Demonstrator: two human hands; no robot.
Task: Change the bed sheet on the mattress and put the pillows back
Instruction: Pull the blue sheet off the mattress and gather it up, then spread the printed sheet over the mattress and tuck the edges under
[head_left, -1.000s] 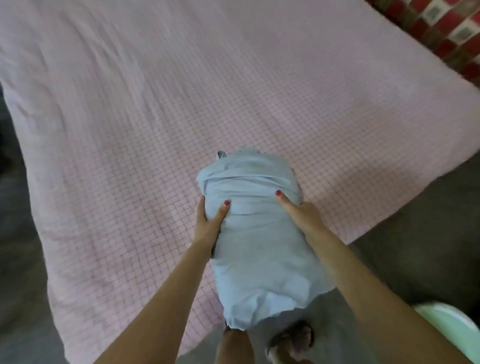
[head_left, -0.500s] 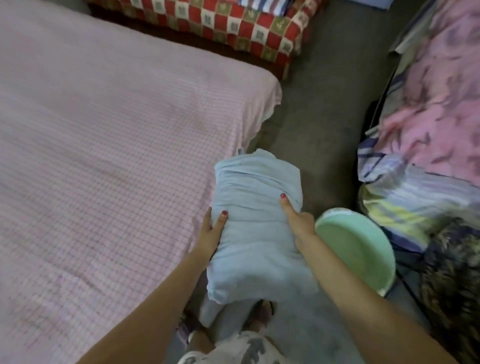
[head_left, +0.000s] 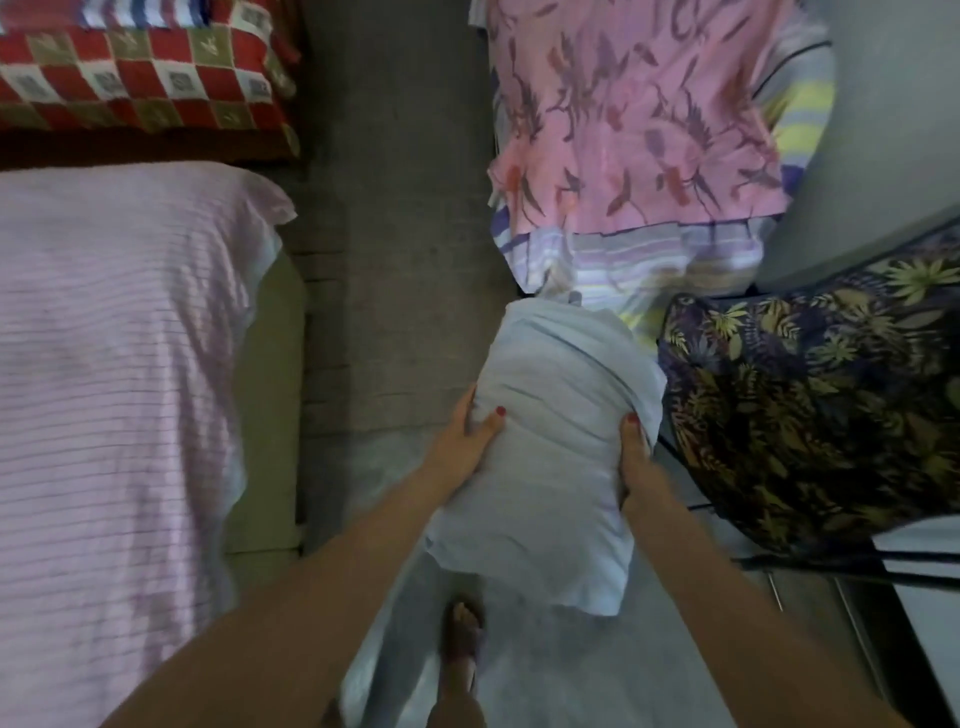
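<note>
View has swung right since the earlier frames: the bundled light-blue sheet (head_left: 556, 447), previously held over the pink bed, now hangs over the floor aisle next to a pile of bedding, and the green basin seen half a second ago is out of frame.

Left to right:
- Mattress (head_left: 114, 405) along the left edge, covered by a pink fine-checked sheet, flat with slight ripples; its corner drapes over a pale greenish side panel.
- Above it, a red/white/olive checkered blanket (head_left: 140, 73), woven-looking, thick.
- Grey concrete floor (head_left: 395, 208) down the middle, rough texture. One bare foot (head_left: 462, 649) shows below the bundle.
- Left hand (head_left: 467, 441) grips the bundle's left side, thumb pressed across the front, fingers wrapped behind and hidden.
- Bundle itself: soft crumpled cotton-like cloth, roughly cylindrical, loose tail hanging at the bottom, clear of the mattress.
- Right hand (head_left: 636, 452) clamps the right side, thumb on front, fingers curled round the back, not visible.
- Right of that, a pink floral cloth (head_left: 634, 114) lying on striped pastel bedding (head_left: 649, 260), and a dark leaf-print pillow (head_left: 810, 415) just beside the bundle. Cannot tell whether they touch.
</note>
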